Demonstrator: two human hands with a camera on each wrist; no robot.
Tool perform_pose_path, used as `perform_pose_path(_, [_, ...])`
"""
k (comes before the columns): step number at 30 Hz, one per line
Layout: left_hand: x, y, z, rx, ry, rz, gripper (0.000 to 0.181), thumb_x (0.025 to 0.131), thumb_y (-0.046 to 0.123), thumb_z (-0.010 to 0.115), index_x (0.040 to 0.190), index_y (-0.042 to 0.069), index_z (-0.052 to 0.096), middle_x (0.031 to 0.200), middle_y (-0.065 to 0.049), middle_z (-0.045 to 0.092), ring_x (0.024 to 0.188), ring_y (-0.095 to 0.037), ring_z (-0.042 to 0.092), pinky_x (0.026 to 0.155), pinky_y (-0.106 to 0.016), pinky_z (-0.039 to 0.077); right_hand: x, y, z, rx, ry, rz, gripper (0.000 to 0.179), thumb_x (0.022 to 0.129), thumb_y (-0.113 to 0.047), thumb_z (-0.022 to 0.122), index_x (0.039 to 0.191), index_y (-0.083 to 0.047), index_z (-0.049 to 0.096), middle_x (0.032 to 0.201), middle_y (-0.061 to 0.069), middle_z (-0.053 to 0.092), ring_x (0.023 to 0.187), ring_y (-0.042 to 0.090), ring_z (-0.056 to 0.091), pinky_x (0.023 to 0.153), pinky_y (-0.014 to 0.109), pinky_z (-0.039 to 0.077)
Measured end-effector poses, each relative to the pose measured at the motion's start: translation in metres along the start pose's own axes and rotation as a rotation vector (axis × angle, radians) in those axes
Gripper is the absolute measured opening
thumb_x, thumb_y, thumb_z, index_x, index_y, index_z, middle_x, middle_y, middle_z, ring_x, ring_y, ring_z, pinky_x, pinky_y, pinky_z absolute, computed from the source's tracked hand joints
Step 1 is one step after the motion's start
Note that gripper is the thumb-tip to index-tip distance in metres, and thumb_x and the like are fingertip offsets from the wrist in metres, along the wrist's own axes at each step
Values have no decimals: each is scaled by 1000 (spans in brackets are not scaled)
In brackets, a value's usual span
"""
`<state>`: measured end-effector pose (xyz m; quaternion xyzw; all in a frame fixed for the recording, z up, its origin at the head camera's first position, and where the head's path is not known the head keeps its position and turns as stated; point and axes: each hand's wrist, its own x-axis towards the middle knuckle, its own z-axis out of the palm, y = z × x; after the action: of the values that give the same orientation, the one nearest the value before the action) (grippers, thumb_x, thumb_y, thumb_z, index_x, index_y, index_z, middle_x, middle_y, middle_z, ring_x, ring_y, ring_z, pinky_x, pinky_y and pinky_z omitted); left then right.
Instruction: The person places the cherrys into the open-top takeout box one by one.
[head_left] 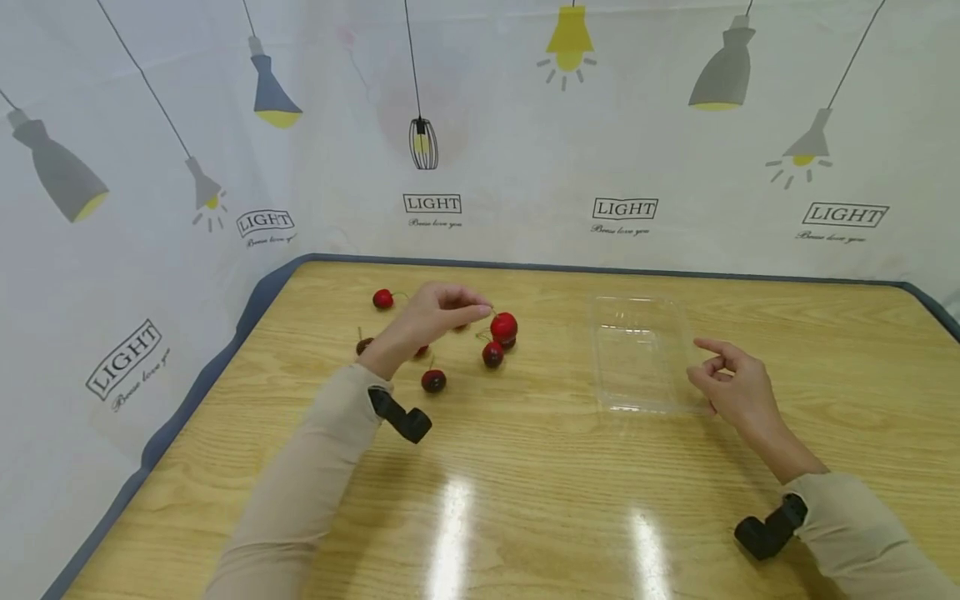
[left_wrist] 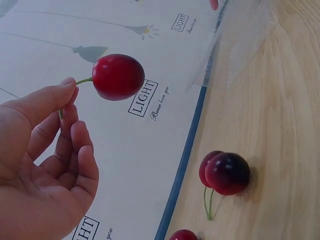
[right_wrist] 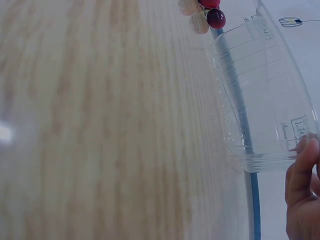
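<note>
Left hand (head_left: 427, 321): while its thumb and forefinger pinch the green stem (left_wrist: 85, 80) — the other fingers loosely curled — it holds up one red cherry (head_left: 504, 326).
Red cherry: raised clear of the wooden table (head_left: 555, 500), to the left of the clear container (head_left: 642, 358).
Dark pair (head_left: 492, 356): two cherries close together on the table, just below the held one in the head view.
Loose cherries (head_left: 433, 382): scattered around the left hand, some partly hidden behind it.
Right hand (head_left: 738, 387): thumb and fingers pinch the container's right rim.
Clear container: on the table, between the dark pair and the right hand — see-through, with ribbed walls.
Sleeves (head_left: 300, 483): beige, with a black device (head_left: 401, 417) at each wrist.
Backdrop (head_left: 517, 158): white, printed with lamps and the word LIGHT.
</note>
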<state>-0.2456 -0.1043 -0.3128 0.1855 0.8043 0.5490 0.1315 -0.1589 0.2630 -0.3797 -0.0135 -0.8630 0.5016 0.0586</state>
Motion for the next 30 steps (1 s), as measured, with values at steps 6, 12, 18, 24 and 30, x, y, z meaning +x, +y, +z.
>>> perform_pose_path(6, [6, 9, 10, -75, 15, 5, 23, 83, 25, 62, 98, 8, 64, 88, -6, 58, 61, -13, 39, 52, -22, 34, 2, 0, 1, -10, 7, 14, 46, 86, -9, 52, 129, 4, 39, 76, 1, 45, 49, 5, 44, 39, 30, 43])
perform_pose_path(12, [11, 18, 16, -92, 16, 28, 26, 82, 32, 63, 98, 12, 63, 98, -4, 59, 59, -10, 39, 49, -22, 31, 2, -1, 1, -7, -2, 4, 48, 86, -9, 51, 130, 5, 38, 76, 2, 46, 47, 5, 40, 40, 27, 43])
perform_pose_path(18, [19, 28, 22, -95, -3, 71, 26, 82, 32, 62, 99, 12, 63, 97, -6, 59, 59, -12, 39, 47, -24, 30, 2, -1, 0, -11, 1, 10, 48, 87, -8, 52, 130, 5, 37, 77, 3, 46, 46, 5, 40, 40, 26, 42])
perform_pose_path(24, [29, 37, 32, -166, -26, 135, 20, 84, 22, 61, 96, 6, 62, 95, -7, 59, 83, -15, 49, 73, -25, 40, 2, -1, 1, -20, 5, 19, 48, 86, -8, 52, 130, 5, 38, 77, 3, 45, 46, 6, 41, 40, 26, 42])
perform_pose_path(30, [33, 45, 39, -211, -11, 154, 18, 85, 19, 61, 96, 5, 62, 90, -4, 58, 80, -15, 47, 71, -25, 40, 2, -2, 1, -20, 2, 14, 47, 87, -10, 52, 130, 5, 38, 78, 4, 45, 46, 6, 41, 41, 26, 43])
